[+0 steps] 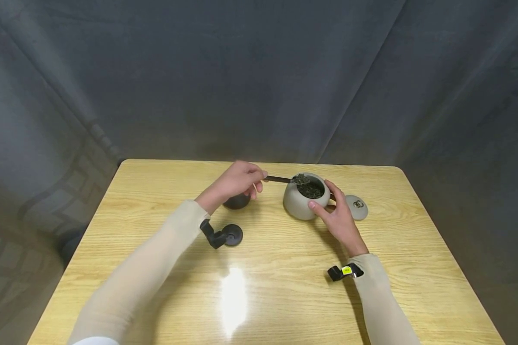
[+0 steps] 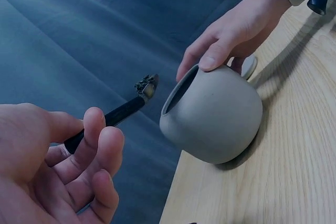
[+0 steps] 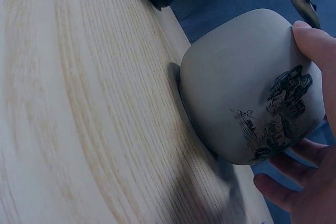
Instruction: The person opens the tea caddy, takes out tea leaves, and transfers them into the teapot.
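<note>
My left hand (image 1: 241, 178) pinches the black handle of a small scoop (image 1: 278, 179) between thumb and fingers. A heap of dark, dried leaves, like tea, sits on the scoop's end, above the mouth of a grey, rounded jar (image 1: 302, 207). More of these leaves (image 1: 311, 190) show inside the jar. My right hand (image 1: 338, 215) grips the jar's rim and side, thumb at the front and fingers round the far side. In the right wrist view the jar (image 3: 247, 87) bears a dark landscape picture.
A grey lid (image 1: 356, 208) with a ring on top lies right of the jar. Partly hidden beneath my left hand is a dark teapot (image 1: 236, 201), its spout visible in the right wrist view. A small dark round lid (image 1: 233, 235) lies nearer on the wooden table (image 1: 285, 297).
</note>
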Demonstrator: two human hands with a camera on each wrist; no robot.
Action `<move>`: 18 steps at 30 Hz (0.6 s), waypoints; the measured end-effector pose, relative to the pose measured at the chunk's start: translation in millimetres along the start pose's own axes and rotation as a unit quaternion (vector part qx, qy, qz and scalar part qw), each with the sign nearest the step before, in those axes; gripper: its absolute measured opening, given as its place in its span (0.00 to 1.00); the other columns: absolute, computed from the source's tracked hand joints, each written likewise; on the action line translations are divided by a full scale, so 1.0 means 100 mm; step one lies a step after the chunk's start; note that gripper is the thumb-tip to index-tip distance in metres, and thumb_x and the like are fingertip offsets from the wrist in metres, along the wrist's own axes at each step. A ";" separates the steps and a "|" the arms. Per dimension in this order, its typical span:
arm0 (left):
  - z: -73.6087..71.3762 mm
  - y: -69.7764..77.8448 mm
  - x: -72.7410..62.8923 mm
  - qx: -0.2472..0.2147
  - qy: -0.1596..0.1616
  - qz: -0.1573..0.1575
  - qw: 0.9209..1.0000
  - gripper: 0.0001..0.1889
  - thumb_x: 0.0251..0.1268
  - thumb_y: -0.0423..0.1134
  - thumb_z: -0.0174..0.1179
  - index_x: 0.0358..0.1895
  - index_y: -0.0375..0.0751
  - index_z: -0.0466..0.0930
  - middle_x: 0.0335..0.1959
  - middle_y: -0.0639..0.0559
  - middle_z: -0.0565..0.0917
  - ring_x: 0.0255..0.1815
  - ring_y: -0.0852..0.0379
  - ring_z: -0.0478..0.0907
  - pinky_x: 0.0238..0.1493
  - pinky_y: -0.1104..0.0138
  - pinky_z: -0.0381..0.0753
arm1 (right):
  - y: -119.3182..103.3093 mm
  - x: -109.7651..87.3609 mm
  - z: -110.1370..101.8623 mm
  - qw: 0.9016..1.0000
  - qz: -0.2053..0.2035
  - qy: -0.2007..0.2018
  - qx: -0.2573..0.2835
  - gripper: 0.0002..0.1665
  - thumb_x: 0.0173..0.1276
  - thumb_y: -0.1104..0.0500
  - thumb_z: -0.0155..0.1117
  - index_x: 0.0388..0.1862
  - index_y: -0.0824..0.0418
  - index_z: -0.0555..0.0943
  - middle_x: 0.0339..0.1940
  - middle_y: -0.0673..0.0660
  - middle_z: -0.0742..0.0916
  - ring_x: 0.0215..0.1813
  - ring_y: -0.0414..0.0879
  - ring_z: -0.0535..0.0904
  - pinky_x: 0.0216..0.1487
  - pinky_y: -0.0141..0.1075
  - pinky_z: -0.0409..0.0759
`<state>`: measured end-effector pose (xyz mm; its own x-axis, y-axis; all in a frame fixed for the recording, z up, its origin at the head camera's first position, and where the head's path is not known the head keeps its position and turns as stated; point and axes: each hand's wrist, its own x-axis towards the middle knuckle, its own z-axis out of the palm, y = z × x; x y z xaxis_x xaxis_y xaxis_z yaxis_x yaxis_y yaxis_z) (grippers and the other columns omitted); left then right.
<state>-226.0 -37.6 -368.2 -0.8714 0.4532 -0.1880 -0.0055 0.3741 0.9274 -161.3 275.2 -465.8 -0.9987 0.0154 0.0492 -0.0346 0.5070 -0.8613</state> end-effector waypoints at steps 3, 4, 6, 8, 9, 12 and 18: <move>-0.06 -0.02 -0.05 -0.005 0.002 -0.004 1.000 0.15 0.83 0.42 0.56 0.53 0.35 0.86 0.25 0.51 0.84 0.19 0.59 0.81 0.26 0.71 0.75 | 0.00 0.00 0.00 1.000 0.001 -0.001 0.002 0.54 0.76 0.44 0.71 0.90 0.52 0.52 0.86 0.64 0.63 0.79 0.63 0.67 0.75 0.58 0.73; -0.09 -0.02 -0.07 -0.004 0.003 -0.006 1.000 0.15 0.83 0.42 0.56 0.54 0.35 0.86 0.25 0.51 0.84 0.19 0.60 0.81 0.27 0.71 0.75 | 0.00 0.00 -0.01 1.000 0.001 -0.001 0.002 0.54 0.76 0.44 0.71 0.90 0.52 0.52 0.86 0.64 0.63 0.79 0.63 0.68 0.75 0.58 0.73; -0.13 -0.04 -0.10 -0.002 0.009 -0.010 1.000 0.15 0.83 0.43 0.56 0.55 0.35 0.86 0.25 0.51 0.85 0.19 0.59 0.81 0.28 0.70 0.77 | 0.00 0.00 -0.02 1.000 0.001 -0.002 0.003 0.54 0.76 0.44 0.71 0.90 0.52 0.51 0.86 0.65 0.64 0.78 0.64 0.68 0.74 0.58 0.74; -0.18 -0.06 -0.13 0.002 0.016 -0.013 1.000 0.15 0.83 0.43 0.56 0.54 0.36 0.86 0.25 0.49 0.86 0.20 0.59 0.81 0.29 0.70 0.78 | 0.00 0.00 -0.02 1.000 0.002 -0.002 0.001 0.54 0.76 0.44 0.71 0.90 0.51 0.51 0.86 0.64 0.64 0.78 0.64 0.69 0.74 0.58 0.74; -0.20 -0.08 -0.14 0.003 0.019 -0.014 1.000 0.15 0.83 0.43 0.56 0.54 0.36 0.87 0.25 0.49 0.86 0.20 0.59 0.81 0.30 0.69 0.78 | 0.00 0.00 -0.03 1.000 0.002 -0.001 0.001 0.54 0.76 0.44 0.71 0.90 0.51 0.51 0.86 0.64 0.64 0.77 0.64 0.69 0.73 0.58 0.74; -0.26 -0.12 -0.18 0.002 0.029 -0.014 0.999 0.15 0.84 0.44 0.55 0.55 0.38 0.87 0.26 0.48 0.86 0.20 0.58 0.82 0.30 0.69 0.78 | 0.00 0.00 -0.02 1.000 -0.002 0.003 0.000 0.54 0.76 0.44 0.70 0.90 0.51 0.51 0.86 0.64 0.64 0.78 0.62 0.68 0.73 0.56 0.73; -0.39 -0.23 -0.29 0.003 0.046 -0.012 0.999 0.15 0.84 0.45 0.55 0.47 0.38 0.86 0.24 0.52 0.84 0.20 0.58 0.82 0.30 0.68 0.77 | 0.01 0.02 0.01 1.000 -0.013 0.006 -0.003 0.53 0.76 0.45 0.71 0.89 0.51 0.53 0.85 0.62 0.66 0.78 0.59 0.68 0.71 0.49 0.72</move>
<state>-219.3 -90.6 -371.2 -0.9126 0.3677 -0.1785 -0.0232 0.3895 0.9207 -163.3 274.7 -467.1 -0.9969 0.0133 0.0780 -0.0602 0.5130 -0.8563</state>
